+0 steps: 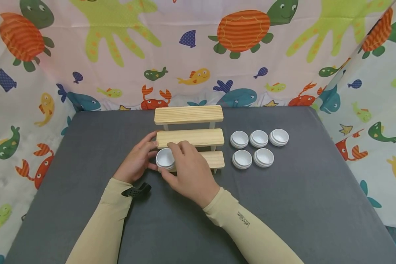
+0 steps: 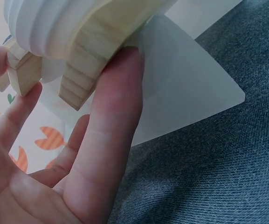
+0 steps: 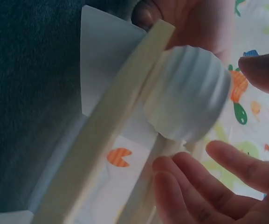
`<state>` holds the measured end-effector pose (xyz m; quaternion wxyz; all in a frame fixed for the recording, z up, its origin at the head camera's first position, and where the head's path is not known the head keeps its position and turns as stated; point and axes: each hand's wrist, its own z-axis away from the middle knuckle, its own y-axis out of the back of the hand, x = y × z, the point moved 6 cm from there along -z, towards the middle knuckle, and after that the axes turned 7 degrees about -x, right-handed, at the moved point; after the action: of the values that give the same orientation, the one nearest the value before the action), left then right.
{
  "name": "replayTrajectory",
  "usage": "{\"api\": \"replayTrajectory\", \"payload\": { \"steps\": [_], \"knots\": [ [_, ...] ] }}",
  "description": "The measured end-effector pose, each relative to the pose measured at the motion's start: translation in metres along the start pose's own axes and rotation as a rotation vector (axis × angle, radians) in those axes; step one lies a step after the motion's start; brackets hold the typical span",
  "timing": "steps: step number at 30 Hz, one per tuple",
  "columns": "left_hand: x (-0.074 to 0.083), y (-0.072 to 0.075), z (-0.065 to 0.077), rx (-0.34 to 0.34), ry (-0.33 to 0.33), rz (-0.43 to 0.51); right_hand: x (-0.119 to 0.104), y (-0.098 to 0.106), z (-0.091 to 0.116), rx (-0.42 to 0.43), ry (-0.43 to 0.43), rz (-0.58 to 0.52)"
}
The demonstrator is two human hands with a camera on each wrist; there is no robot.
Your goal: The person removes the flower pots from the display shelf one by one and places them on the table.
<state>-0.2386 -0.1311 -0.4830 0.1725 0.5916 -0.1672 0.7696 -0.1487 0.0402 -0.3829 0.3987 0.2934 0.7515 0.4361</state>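
A three-tier wooden display stand has pale planks on translucent side panels. At its left end, my left hand pinches the end of the middle plank between thumb and finger. Another finger touches beneath the bottom plank. A small white ribbed cup stands at the left end of the bottom plank. Around this cup my right hand is spread; in the right wrist view its thumb and fingers stand apart from the cup's sides.
Right of the stand, several similar white cups stand in two rows on the grey tablecloth. A sea-animal patterned curtain hangs behind and along both sides. A black band is on the left wrist.
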Motion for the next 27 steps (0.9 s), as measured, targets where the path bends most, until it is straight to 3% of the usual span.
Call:
{"api": "replayTrajectory", "payload": {
  "steps": [27],
  "knots": [
    [0.002,-0.001,-0.001,-0.001,-0.007,-0.018,-0.001,-0.018,-0.003,0.001,-0.035,-0.027]
  ]
}}
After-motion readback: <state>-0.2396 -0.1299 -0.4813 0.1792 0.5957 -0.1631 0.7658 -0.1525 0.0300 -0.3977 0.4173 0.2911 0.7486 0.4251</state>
